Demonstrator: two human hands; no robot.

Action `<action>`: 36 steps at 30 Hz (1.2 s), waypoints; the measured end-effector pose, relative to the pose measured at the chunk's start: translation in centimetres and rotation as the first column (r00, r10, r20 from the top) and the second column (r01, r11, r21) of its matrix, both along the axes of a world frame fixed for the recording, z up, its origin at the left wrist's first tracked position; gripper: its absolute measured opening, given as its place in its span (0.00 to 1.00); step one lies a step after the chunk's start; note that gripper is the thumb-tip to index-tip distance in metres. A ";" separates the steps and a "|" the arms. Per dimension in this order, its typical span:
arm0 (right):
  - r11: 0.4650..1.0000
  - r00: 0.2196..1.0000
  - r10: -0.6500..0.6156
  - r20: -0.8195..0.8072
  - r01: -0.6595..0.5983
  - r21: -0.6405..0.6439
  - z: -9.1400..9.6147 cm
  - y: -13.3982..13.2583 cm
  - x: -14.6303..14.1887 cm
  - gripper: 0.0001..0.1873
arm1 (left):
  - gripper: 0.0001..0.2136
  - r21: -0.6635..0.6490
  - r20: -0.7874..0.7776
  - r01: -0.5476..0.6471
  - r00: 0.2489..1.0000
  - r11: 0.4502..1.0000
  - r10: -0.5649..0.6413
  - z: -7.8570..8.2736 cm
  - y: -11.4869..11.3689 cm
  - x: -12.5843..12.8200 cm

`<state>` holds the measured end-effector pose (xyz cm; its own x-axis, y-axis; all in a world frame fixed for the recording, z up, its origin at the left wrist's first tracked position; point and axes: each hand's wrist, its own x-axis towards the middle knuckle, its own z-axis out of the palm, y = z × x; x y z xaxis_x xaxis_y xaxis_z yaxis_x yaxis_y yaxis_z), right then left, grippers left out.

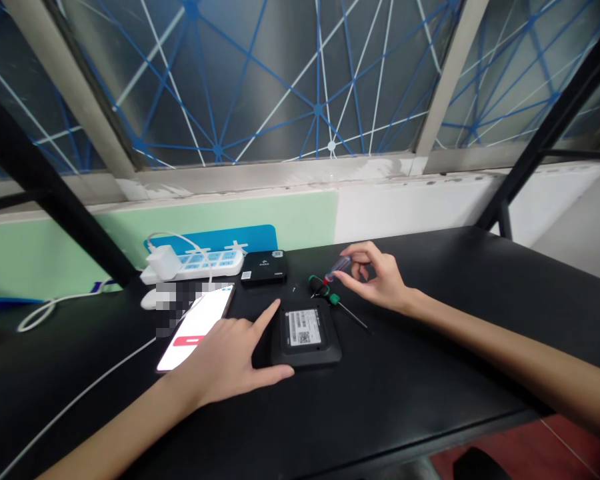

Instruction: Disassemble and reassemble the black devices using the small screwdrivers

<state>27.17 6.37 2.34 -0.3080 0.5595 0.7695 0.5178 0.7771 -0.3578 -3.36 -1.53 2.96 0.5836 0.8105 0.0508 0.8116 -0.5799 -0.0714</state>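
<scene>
A square black plastic box (325,330) with a white printed label lies flat on the table. My left hand (230,353) is at its left side, index finger by the back left corner and thumb by the front edge, the two spread apart. To the right and behind, my right hand (380,277) pinches a screwdriver (339,269) by its clear purplish handle; its red collar points down to the left. Beneath that tip lies another screwdriver (351,313), green and black, its shaft toward the front right. A few tiny light pieces (294,289), perhaps screws, lie behind the box.
A lit phone (205,327) lies beside my left hand, with a white cable (95,373) running past it. Behind stand a white power strip (215,265) with a charger (164,261) and another black box (264,268). Black metal bars (70,200) slant at both sides.
</scene>
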 end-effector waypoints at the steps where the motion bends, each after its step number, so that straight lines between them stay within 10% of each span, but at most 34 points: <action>1: 0.999 1.000 -0.017 -0.005 0.017 -0.036 0.0 0.0 0.0 0.16 | 0.45 0.007 0.003 0.003 1.000 1.000 -0.003 0.0 0.0 0.0; 36: 0.957 0.999 -0.009 -0.032 0.000 -0.291 -1.0 -0.1 -1.2 0.13 | 0.44 0.027 0.067 -0.030 0.997 0.999 0.028 -0.2 0.4 -0.3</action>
